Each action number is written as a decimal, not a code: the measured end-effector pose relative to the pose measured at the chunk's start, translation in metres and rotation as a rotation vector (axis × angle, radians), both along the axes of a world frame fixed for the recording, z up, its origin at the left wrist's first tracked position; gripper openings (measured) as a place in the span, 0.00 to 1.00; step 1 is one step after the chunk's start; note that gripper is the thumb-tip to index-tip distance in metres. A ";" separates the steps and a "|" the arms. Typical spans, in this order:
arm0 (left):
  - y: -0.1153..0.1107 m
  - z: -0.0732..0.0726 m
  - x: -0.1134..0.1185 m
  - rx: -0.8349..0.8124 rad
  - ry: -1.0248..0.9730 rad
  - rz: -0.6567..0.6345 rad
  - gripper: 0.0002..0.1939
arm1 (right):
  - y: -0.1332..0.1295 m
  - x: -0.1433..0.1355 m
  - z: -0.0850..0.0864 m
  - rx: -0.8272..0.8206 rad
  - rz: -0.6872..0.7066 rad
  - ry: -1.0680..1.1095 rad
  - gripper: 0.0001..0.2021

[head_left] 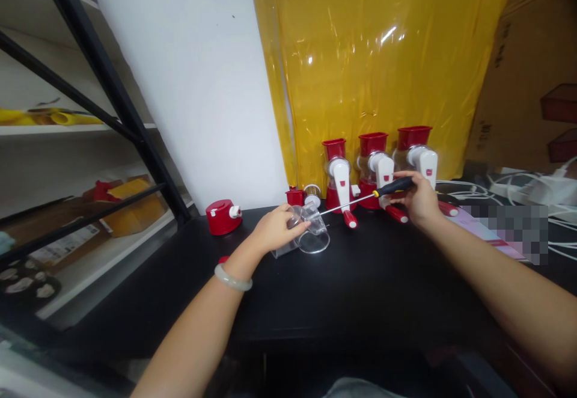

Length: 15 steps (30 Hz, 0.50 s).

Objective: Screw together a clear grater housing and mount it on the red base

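Observation:
My left hand [280, 228] is closed on a clear plastic grater housing [314, 240], held tilted just above or on the black tabletop. My right hand [421, 201] grips the black handle of a screwdriver [394, 186]. Its thin metal shaft points left, and the tip meets the clear housing near my left fingers. Whether the tip sits on a screw is too small to tell. Behind the housing lie a metal grater drum [312, 194] and a small red part [295, 196]. A red base with a white knob [224, 217] stands to the left.
Three assembled red-and-white rotary graters, one of them a middle grater [372, 143], line the back against yellow wrapping [383, 55]. White cables [518, 184] and a pink-purple sheet [473, 223] lie at right. A black-framed shelf [135, 139] rises on the left, beside a white panel [193, 85].

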<state>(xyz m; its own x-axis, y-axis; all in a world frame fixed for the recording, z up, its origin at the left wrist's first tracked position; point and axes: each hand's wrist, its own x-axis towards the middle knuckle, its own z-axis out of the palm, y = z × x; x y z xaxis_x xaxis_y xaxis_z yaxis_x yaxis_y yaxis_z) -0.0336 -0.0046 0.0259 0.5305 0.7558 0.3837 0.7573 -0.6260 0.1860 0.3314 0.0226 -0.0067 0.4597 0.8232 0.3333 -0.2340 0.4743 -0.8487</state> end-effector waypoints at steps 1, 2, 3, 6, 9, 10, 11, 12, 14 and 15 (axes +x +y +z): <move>0.000 0.000 0.000 0.001 0.002 0.004 0.27 | -0.001 0.000 0.001 0.002 0.007 0.005 0.11; 0.000 0.000 0.000 0.001 0.005 0.006 0.27 | -0.001 0.000 0.002 0.009 0.013 0.009 0.10; 0.000 0.000 0.000 0.001 0.006 0.006 0.27 | -0.002 0.000 0.003 0.016 0.015 0.010 0.10; 0.000 0.000 0.000 -0.003 0.007 0.004 0.27 | -0.003 -0.001 0.004 0.020 0.012 0.001 0.09; 0.000 0.000 0.001 -0.001 0.007 0.013 0.28 | -0.002 -0.002 0.003 0.024 -0.004 -0.017 0.10; 0.000 0.000 0.001 0.004 0.008 0.016 0.28 | -0.002 -0.003 0.002 0.029 -0.016 -0.029 0.11; 0.000 0.000 0.001 0.008 0.009 0.019 0.28 | -0.001 -0.003 0.001 0.032 -0.033 -0.047 0.12; 0.000 0.000 0.001 0.011 0.011 0.022 0.29 | -0.001 -0.003 0.001 0.033 -0.046 -0.066 0.13; 0.000 0.000 0.001 0.009 0.013 0.022 0.28 | 0.000 -0.003 0.000 0.021 -0.053 -0.086 0.15; 0.000 0.000 0.001 0.005 0.012 0.019 0.28 | 0.000 -0.003 0.000 0.008 -0.045 -0.078 0.16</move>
<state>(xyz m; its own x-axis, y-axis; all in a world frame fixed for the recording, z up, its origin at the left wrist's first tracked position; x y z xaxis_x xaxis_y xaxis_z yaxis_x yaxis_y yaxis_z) -0.0325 -0.0046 0.0256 0.5205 0.7642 0.3808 0.7715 -0.6120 0.1737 0.3286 0.0226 -0.0068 0.4683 0.7997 0.3757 -0.1460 0.4894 -0.8597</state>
